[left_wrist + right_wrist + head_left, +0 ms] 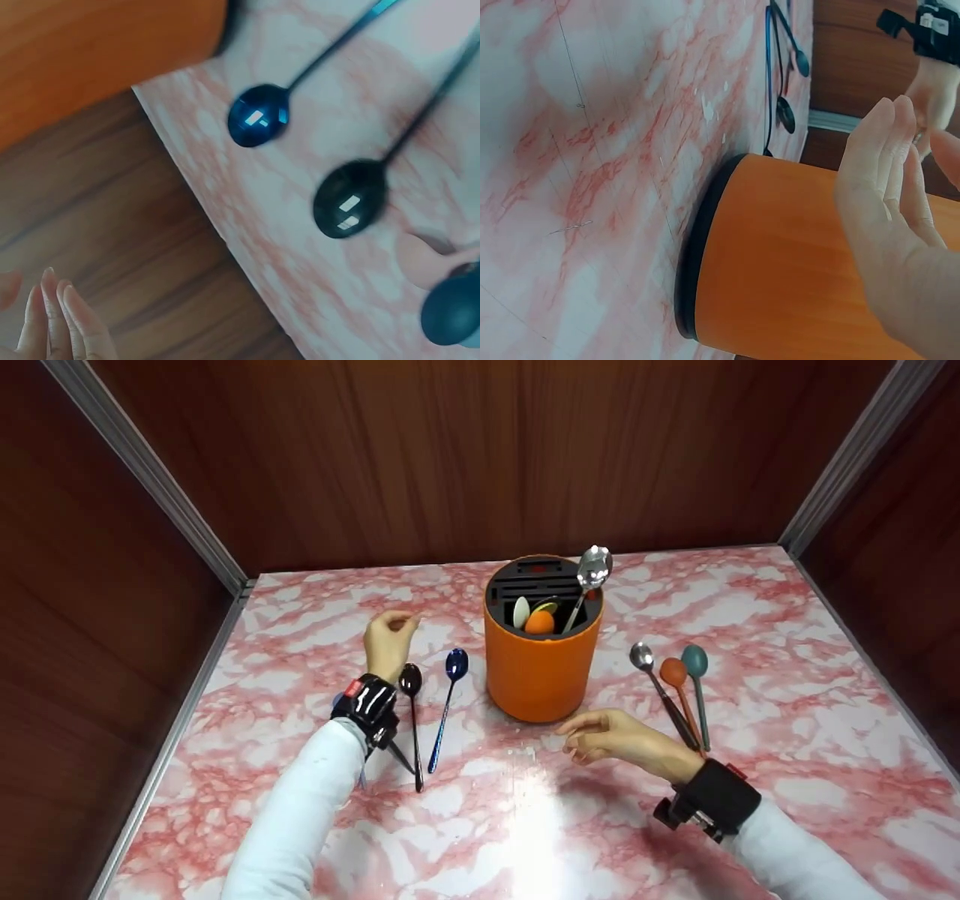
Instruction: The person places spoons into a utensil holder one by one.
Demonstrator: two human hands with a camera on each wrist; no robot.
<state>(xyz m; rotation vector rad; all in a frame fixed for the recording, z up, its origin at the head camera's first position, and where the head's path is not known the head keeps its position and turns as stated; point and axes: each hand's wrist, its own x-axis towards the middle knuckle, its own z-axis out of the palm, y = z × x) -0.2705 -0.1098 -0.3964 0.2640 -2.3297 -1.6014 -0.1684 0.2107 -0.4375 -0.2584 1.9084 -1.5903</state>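
My left hand (388, 641) hovers left of the orange utensil holder (536, 675), its fingers bent toward the thumb with nothing between them. In the left wrist view its fingertips (51, 307) show straight at the lower left. Below it lie a black spoon (410, 681) and a shiny blue spoon (456, 664), beside partly hidden spoons under the wrist. My right hand (619, 735), empty with relaxed fingers, is in front of the holder's right side. Inside the holder's front compartment stand a silver spoon (594, 568), an orange spoon (539, 622), a white one (520, 613) and a yellowish one.
Right of the holder lie a silver spoon with a dark handle (643, 657), an orange spoon (673, 672) and a teal spoon (695, 660). The pink marbled table (450, 847) is bordered by wood panels (450, 457) at the back and both sides.
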